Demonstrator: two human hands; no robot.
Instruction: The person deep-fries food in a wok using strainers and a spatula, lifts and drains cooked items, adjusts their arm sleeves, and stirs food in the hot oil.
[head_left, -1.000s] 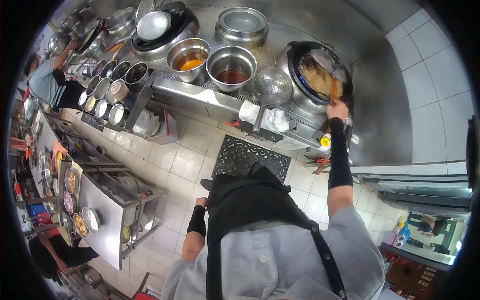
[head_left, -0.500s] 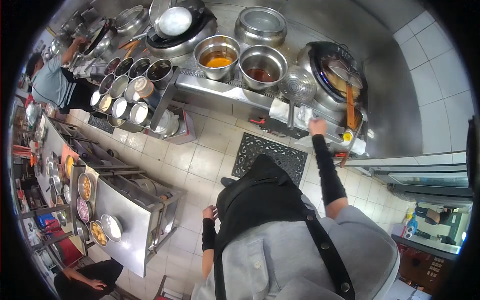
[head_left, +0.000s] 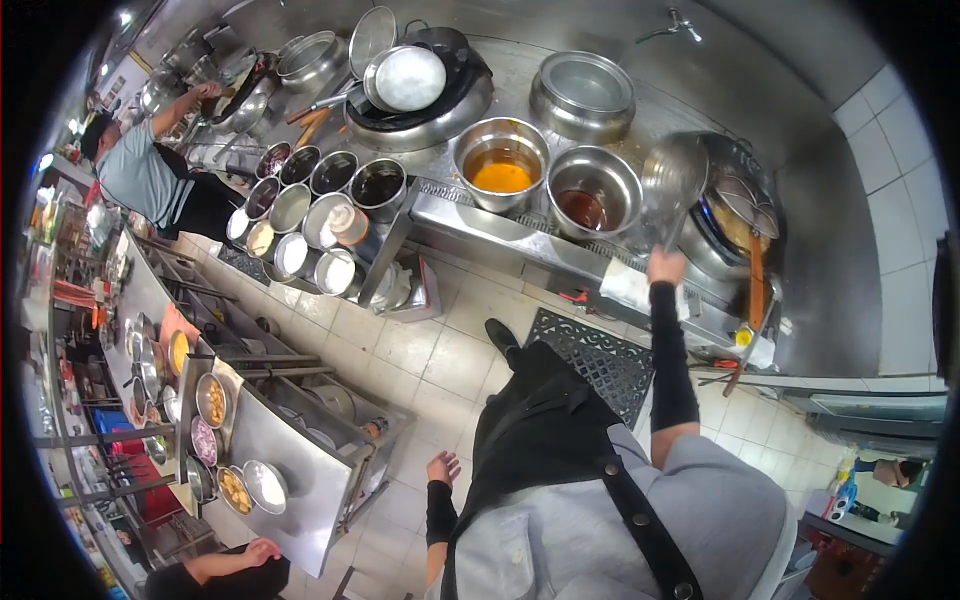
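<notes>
My right hand [head_left: 665,266] is closed round the handle of the perforated ladle [head_left: 675,172], whose bowl is blurred and lifted beside the right wok. In that wok [head_left: 712,240], on the burner at the right, a wire skimmer [head_left: 746,205] rests over light-coloured food, its wooden handle pointing toward me. A white cloth [head_left: 630,285] lies on the stove edge, left of my right hand. My left hand [head_left: 443,467] hangs low over the floor, fingers apart, holding nothing. Left of the ladle stand a bowl of dark red liquid [head_left: 585,208] and a bowl of orange liquid [head_left: 502,178].
Several sauce containers [head_left: 333,173] stand at the stove's left. A steel table [head_left: 310,465] with food bowls is at lower left. One co-worker [head_left: 145,180] stands at a far wok; another person's hand [head_left: 262,551] shows at the bottom left. A black mat [head_left: 600,365] lies on the floor.
My right hand has left the skimmer's handle, moved left and taken hold of the perforated ladle, which has risen from the stove edge. The view has shifted left.
</notes>
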